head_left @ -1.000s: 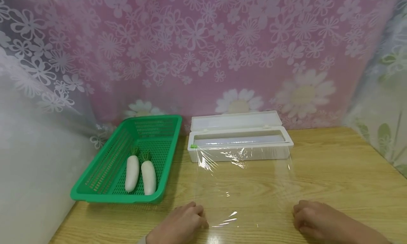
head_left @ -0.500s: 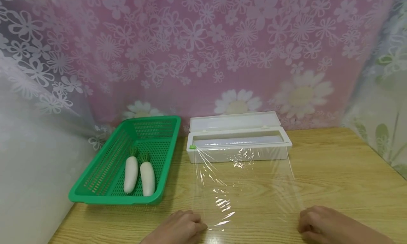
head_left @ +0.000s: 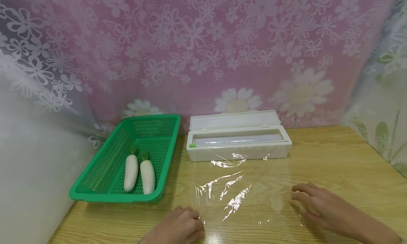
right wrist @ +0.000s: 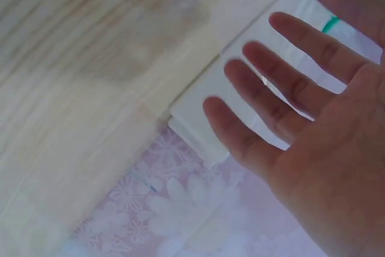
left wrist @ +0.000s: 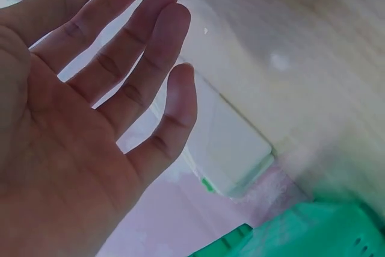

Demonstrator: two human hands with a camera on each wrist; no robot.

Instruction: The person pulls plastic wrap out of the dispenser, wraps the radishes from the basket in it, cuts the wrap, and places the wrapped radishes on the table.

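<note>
A sheet of clear cling film stretches from a white cling film dispenser box toward me, lying over the wooden table with bright creases. At its near left corner is my left hand, back up; the left wrist view shows its fingers loosely extended and the palm bare. Beside the near right edge, my right hand has its fingers spread and extended, with nothing gripped in the right wrist view. The dispenser's lid stands raised, with the roll inside and a green slider at the left end.
Left of the dispenser stands a green plastic basket, holding two white radishes with short green tops. A floral curtain hangs behind the wooden table.
My right hand has moved up slightly and its fingers have spread from a pinch on the film. My left hand's fingers have loosened. The film has slackened, its creases shifting.
</note>
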